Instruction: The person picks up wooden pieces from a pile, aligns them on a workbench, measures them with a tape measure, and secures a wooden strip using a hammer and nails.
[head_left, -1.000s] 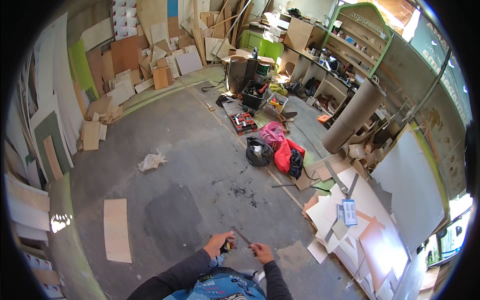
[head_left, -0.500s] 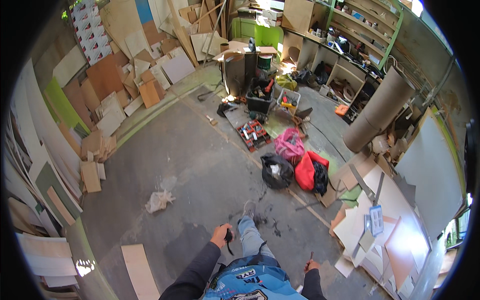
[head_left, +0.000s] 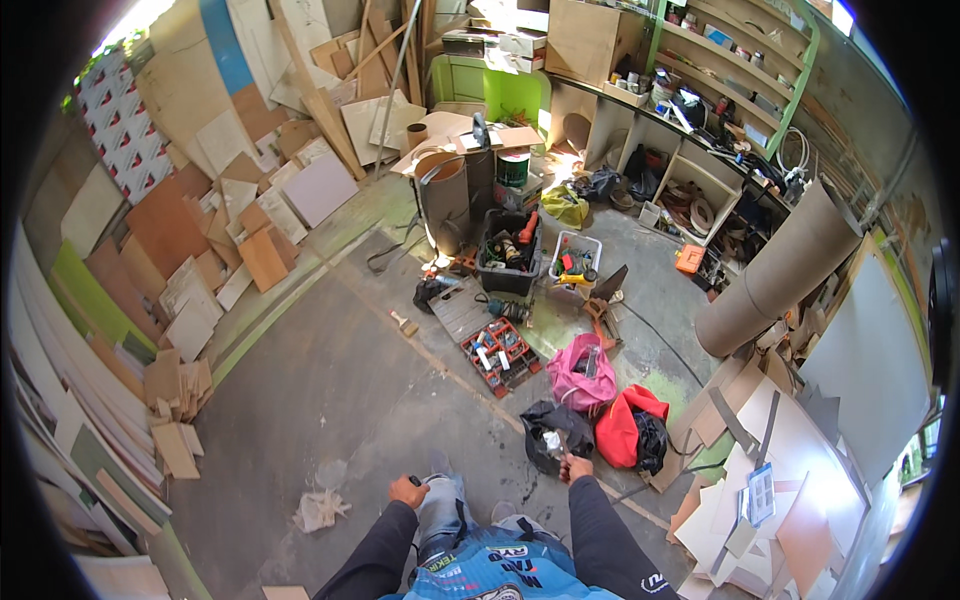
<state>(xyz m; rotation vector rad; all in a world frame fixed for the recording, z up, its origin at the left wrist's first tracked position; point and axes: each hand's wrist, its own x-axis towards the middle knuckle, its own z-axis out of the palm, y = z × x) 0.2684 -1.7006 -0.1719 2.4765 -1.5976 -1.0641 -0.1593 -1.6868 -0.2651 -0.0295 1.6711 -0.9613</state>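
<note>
1. Standing on the broad grey floor point(head_left: 300, 400), we judge that picking up is done and putting down is not; what else is left, we cannot tell from here.
2. Leaning wooden panels point(head_left: 165, 230) edge our left side, well apart from us, so the wider room for moving lies that way.
3. Loose sheet offcuts point(head_left: 825, 470) bound our right, their corners jutting inward and narrowing the passage.
4. Beyond that pile, a tilted grey-brown tube point(head_left: 780, 270) closes off the far right.
5. Ahead and to the right, the red bag point(head_left: 618, 430), black bag point(head_left: 535, 455) and pink bag point(head_left: 575, 382) crowd together, leaving little slack there.
6. Crumpled pale plastic point(head_left: 321, 510) lies on our left, loose underfoot.
7. Our left hand point(head_left: 407, 491) is closed around a small dark object point(head_left: 416, 481), just beside our jeans leg.
8. Our right hand point(head_left: 575, 468) overlaps the black bag's near edge, touching or not we cannot tell; its curled fingers seem to pinch a slim object point(head_left: 563, 453), too small to name.
</note>
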